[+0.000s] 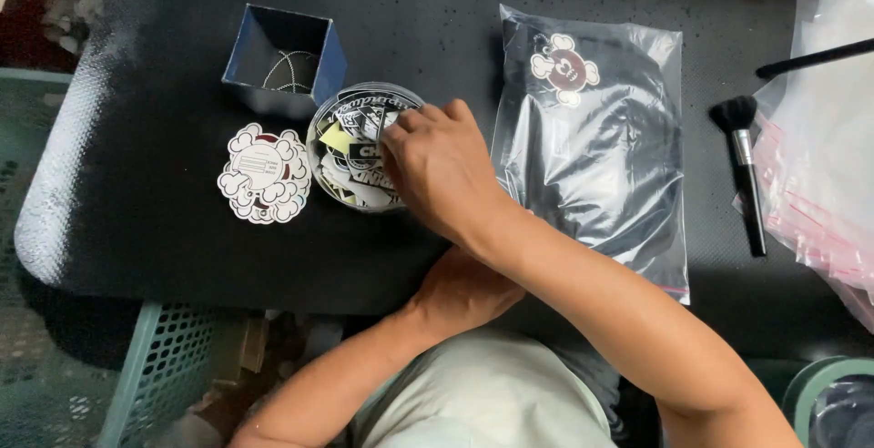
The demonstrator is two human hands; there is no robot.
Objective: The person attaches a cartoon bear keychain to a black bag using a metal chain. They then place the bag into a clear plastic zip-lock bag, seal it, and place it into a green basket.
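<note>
R hand reaches across into the round clear tub, fingertips curled down narrow onto the stickers inside. Grip looks like a light pinch on the top pieces, but can't tell if one is actually lifted; the palm hides the contact. L hand sits low at the near desk edge, under the R forearm, loosely closed, nothing visible in it.

Stickers: loose pile of die-cut pieces, black/white w/ one yellowish bit, filling the tub. Prob. very light, thin, flexible, slick-faced, so likely to slide over each other and bend at corners. Best taken by an edge w/ thumb + index, or dragged up the tub wall. Tub is shallow, light plastic; could skate on the desk if pushed sideways.

Just left of tub, touching or nearly: a cloud-shaped sticker lying flat. Behind it, a blue square open box w/ a thin chain inside. Right of the hand: a clear zip bag holding smth dark, a mouse-shaped sticker on its top. Further right, well apart: a black makeup-type brush and a stack of clear bags w/ red strips.
</note>
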